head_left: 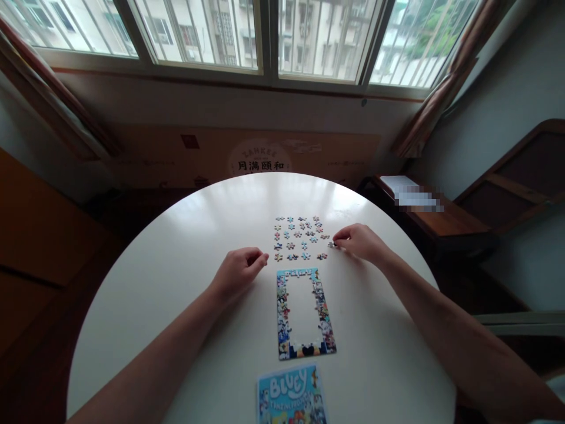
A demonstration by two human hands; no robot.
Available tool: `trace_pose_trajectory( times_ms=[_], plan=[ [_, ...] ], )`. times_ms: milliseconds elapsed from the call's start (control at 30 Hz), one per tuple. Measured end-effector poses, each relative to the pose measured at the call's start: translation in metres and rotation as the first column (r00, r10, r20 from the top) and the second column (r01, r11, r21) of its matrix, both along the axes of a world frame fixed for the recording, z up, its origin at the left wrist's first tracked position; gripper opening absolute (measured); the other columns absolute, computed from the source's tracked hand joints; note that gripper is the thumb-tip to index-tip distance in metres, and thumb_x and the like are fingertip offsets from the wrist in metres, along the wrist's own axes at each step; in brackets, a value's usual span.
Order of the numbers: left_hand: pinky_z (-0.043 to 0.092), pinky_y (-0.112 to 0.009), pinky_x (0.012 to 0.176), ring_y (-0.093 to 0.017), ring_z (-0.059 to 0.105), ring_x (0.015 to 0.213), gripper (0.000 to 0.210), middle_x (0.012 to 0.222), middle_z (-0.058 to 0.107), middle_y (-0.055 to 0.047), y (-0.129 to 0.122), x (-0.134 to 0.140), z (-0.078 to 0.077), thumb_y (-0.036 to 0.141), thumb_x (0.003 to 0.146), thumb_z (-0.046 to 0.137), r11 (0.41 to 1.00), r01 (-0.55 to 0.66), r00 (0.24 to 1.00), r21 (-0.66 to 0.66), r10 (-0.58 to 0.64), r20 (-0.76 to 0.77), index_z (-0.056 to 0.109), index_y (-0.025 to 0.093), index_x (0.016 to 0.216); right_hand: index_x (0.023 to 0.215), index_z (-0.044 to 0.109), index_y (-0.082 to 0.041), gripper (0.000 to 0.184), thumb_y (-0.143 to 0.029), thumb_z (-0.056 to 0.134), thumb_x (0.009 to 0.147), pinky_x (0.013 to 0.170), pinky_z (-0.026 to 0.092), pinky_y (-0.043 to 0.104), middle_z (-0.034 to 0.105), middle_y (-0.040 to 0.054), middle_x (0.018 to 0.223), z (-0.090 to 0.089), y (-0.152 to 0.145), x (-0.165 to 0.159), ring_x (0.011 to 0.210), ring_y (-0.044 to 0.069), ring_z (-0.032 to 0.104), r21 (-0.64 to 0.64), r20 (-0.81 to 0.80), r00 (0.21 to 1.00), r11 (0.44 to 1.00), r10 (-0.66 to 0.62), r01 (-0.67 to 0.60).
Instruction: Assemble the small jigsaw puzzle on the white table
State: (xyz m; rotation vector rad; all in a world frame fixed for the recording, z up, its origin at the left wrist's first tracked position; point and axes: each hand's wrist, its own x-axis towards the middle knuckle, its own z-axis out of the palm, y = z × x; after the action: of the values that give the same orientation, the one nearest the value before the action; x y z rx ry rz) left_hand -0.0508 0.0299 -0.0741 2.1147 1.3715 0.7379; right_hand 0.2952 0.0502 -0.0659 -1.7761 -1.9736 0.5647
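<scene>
My right hand [359, 240] pinches a small jigsaw piece [332, 245] at the right side of a loose group of several jigsaw pieces [298, 234]. Left of that group my left hand [242, 266] rests on the table, fingers curled in; whether anything is inside them I cannot make out. Nearer to me lies the joined border of the puzzle [325, 318], a rectangle of printed pieces with bare tabletop in its middle. Below it sits a blue box or leaflet lettered BLUEY [289, 393], cut off by the lower edge of the view.
All of this lies on a round white table [150, 282]. Beyond its far edge a long cardboard box [185, 156] leans under the barred windows [318, 41]. At the right stands a wooden chair or bench [436, 221] with white paper [397, 184] on it.
</scene>
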Motion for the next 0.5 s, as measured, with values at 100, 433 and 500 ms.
trace_pose_trajectory(
  times_ms=[100,433,500],
  plan=[
    [0.034,-0.026,0.060,-0.014,0.049,0.057,0.032,0.059,0.060,0.000,0.000,0.000,-0.002,0.038,0.091,0.056,1.000,-0.008,1.000,-0.019,0.009,0.019,0.066,0.017,0.069,0.086,0.082,-0.026,0.016,-0.024,0.068,0.080,0.073,0.055,0.033,0.080,0.0041,0.093,-0.005,-0.003,-0.008,0.083,0.023,0.073,0.042,0.072,0.997,0.999,-0.013,0.010],
    [0.030,-0.027,0.058,-0.013,0.042,0.055,0.036,0.055,0.046,0.003,0.005,-0.002,-0.004,0.042,0.089,0.053,0.996,-0.071,0.997,-0.055,0.073,0.040,0.054,0.018,0.062,0.092,0.082,-0.022,0.023,-0.036,0.063,0.092,0.066,0.048,0.033,0.078,0.0055,0.084,0.054,-0.008,-0.014,0.071,0.019,0.067,0.203,0.156,0.988,0.979,-0.015,-0.018],
    [0.028,-0.027,0.057,-0.012,0.038,0.055,0.040,0.055,0.039,0.004,0.005,-0.002,-0.005,0.044,0.088,0.051,0.994,-0.099,0.994,-0.049,0.101,0.044,0.045,0.020,0.058,0.090,0.081,-0.020,0.028,-0.038,0.061,0.095,0.059,0.045,0.029,0.075,0.0054,0.076,0.080,-0.020,-0.022,0.063,0.015,0.063,0.186,0.086,0.990,0.974,0.113,-0.127]
  ],
)
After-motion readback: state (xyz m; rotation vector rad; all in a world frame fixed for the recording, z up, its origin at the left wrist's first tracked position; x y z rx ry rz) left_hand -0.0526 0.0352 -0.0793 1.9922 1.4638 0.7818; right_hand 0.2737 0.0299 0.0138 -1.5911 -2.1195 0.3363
